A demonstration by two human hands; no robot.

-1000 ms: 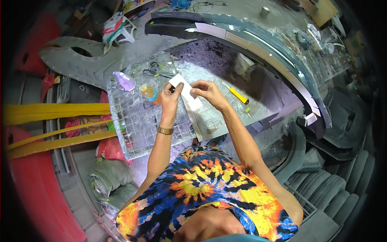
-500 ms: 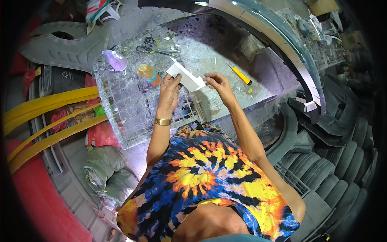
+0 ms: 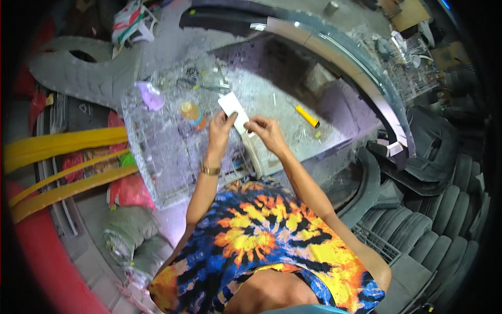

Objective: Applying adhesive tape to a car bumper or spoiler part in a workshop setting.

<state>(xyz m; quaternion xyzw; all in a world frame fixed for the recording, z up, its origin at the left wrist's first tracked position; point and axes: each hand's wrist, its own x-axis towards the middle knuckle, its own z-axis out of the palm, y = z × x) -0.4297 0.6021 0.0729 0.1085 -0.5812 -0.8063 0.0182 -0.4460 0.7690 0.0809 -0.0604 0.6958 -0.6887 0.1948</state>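
Note:
My left hand (image 3: 221,131) is closed on a white paper-like strip (image 3: 230,105), its thumb pressed on the face. At the strip's lower end, my right hand (image 3: 267,132) pinches the edge between thumb and fingers. Both hands are above the worktable (image 3: 172,175), close together. Beyond them on the tabletop lie black-handled scissors (image 3: 194,79). To the right is a yellow-handled utility knife (image 3: 307,116). On the left stand an orange container (image 3: 190,111) with a blue band and a pale purple plastic bottle (image 3: 151,97); both look blurred.
A long, dark curved trim piece (image 3: 355,49) with pale paper along its inner side arches over the far right. Several dark curved parts (image 3: 415,230) are stacked at right. Yellow curved strips (image 3: 68,146) and a grey arched panel (image 3: 99,76) are at left.
My right hand has moved left and down onto the strip's lower end, closer to my left hand. The strip has turned more upright, with its broad face showing. The view has shifted slightly.

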